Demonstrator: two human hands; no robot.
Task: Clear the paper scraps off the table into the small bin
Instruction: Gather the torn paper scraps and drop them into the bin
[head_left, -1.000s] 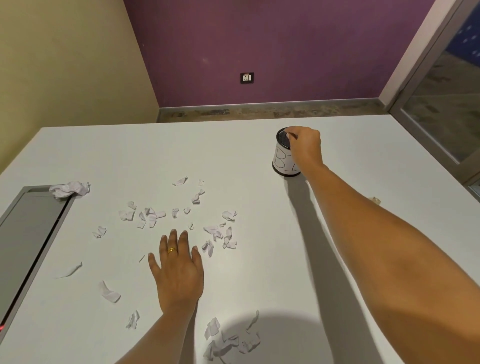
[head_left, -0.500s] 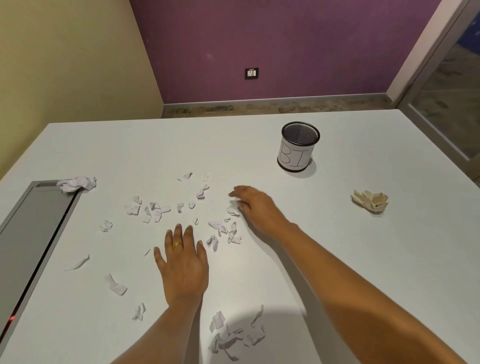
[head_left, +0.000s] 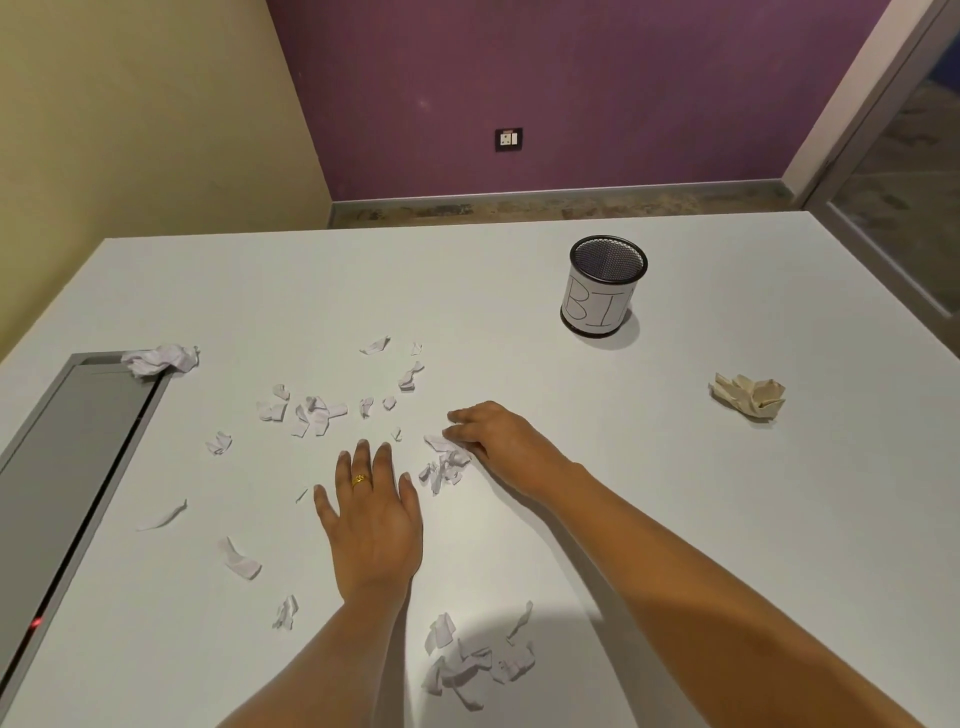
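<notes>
Left hand (head_left: 371, 525) flat on table (head_left: 779, 519), fingers spread, empty. Right hand (head_left: 506, 441) curled over torn, crinkled paper scraps (head_left: 444, 465) mid-table; grip unclear. Cylindrical mesh bin (head_left: 602, 291) toward far-right corner.

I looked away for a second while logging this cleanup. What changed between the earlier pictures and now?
The right hand left the rim of the small bin and came back to the paper scraps mid-table; its fingertips now touch them, but whether it has a grip is unclear. The left hand stayed flat on the table; the small bin did not move.
</notes>
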